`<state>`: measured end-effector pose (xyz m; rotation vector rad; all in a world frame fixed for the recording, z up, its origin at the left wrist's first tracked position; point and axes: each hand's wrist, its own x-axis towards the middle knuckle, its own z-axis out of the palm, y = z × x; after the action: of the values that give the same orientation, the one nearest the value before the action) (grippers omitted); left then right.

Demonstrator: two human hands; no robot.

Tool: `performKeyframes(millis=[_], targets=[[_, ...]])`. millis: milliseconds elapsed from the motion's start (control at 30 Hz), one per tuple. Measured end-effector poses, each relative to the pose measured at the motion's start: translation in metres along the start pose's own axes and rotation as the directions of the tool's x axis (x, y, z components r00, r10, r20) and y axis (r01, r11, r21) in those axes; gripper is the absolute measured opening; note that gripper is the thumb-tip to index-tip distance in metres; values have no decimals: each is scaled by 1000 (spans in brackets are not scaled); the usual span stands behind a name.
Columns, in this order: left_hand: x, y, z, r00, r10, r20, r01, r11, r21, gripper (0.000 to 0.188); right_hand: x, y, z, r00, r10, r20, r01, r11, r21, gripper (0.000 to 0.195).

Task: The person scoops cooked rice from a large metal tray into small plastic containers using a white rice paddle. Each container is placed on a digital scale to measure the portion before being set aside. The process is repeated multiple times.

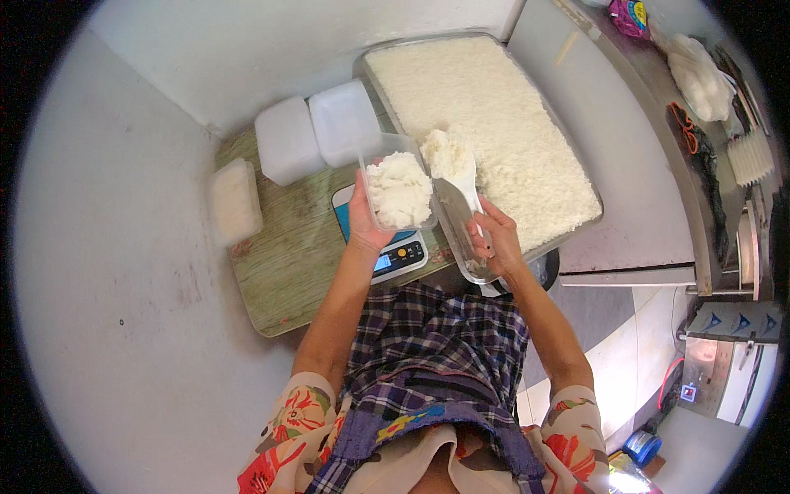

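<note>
My left hand (pixel 365 213) holds up a clear plastic container (pixel 378 148) partly filled with cooked white rice (pixel 401 191). Beneath it, a white digital kitchen scale (pixel 401 256) with a blue platform lies on the table, mostly covered by my hand and the container. In my right hand (pixel 498 238) is a white plastic rice paddle (pixel 472 191), with a clump of rice (pixel 445 153) on its blade. The paddle is over the near left part of a large metal tray (pixel 453 225) spread with rice, where the tray's bottom shows bare.
On the wood-patterned table (pixel 290 247) stand stacks of empty plastic containers (pixel 287 141) and white containers or lids (pixel 345 120). A filled, closed-looking container (pixel 236 200) sits by the left wall. Right of the tray, a metal counter (pixel 654 99) holds plastic bags (pixel 700 77) and orange-handled scissors (pixel 682 126).
</note>
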<state>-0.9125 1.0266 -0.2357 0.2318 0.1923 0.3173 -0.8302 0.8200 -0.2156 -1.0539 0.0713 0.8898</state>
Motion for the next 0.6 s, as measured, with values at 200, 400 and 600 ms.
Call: performKeyframes(millis=[200,400,600], targets=[[3,-18,28,996,-82,33,80,995,56,44,-26,-32,11,964,-218,153,267,798,-541,41],[7,-41,50,997,-74,6,72,983,168,51,-25,-26,3,607,-478,635,555,-316,-769,56],[9,-55,41,994,-101,-40,104,990,92,53,-39,-25,24,786,-277,552,302,-608,-734,58]])
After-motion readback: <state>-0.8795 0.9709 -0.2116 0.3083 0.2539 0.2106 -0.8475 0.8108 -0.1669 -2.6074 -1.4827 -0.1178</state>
